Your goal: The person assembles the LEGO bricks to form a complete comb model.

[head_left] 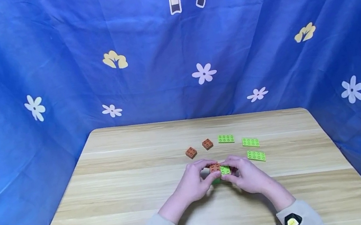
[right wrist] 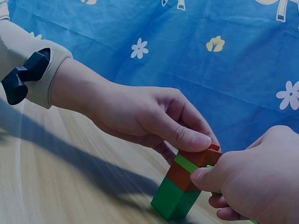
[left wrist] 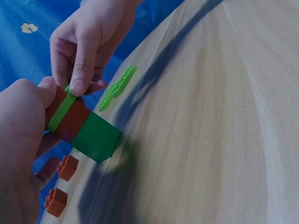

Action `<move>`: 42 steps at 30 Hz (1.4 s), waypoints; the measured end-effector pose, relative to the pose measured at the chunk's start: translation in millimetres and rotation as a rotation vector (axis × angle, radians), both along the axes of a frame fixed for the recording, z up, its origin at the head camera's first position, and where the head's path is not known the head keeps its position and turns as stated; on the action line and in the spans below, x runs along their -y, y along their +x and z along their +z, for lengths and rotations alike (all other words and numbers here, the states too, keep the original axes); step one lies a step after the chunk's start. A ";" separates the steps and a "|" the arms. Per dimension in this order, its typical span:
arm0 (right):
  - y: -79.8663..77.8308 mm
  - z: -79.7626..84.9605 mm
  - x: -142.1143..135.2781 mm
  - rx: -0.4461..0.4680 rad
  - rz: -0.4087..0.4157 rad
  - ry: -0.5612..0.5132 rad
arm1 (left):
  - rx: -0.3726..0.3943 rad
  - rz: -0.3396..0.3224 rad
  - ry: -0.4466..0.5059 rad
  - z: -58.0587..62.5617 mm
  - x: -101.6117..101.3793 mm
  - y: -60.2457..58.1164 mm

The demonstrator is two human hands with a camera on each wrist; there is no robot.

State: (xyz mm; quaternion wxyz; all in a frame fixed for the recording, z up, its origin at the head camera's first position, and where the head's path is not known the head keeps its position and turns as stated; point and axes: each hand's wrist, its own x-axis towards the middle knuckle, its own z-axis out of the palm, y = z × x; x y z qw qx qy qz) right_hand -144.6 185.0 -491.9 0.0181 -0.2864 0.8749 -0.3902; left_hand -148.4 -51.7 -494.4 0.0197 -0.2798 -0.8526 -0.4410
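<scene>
And here's the stack (right wrist: 180,177), held between both hands over the middle of the tabletop (head_left: 130,199)! Left hand (head_left: 196,180): fingers pinching the top brown brick (head_left: 215,167). Right hand (head_left: 247,174): thumb and fingers pinching the lime plate (head_left: 225,170), which juts out sideways beneath that brick. Green brick (left wrist: 98,137) at the bottom; whether it touches the wood, I can't tell. Beyond the hands lie two loose bricks (head_left: 191,152) (head_left: 208,144), brown, and three spare plates (head_left: 226,138) (head_left: 250,142) (head_left: 256,156), lime, farther right.
</scene>
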 end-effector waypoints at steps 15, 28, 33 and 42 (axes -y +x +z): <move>-0.9 7.8 -2.1 0.013 0.006 0.031 | -0.009 0.021 -0.128 5.9 -0.9 -2.6; -1.8 17.0 -33.1 -0.024 -0.070 0.011 | -0.003 0.046 -0.101 -2.1 -2.6 -2.9; -3.9 15.0 -44.6 -0.103 -0.075 -0.015 | -0.046 0.039 -0.140 -4.2 -2.1 -2.1; -8.4 11.5 -63.7 -0.116 -0.112 -0.029 | -0.063 0.031 -0.144 -3.3 -1.1 -2.7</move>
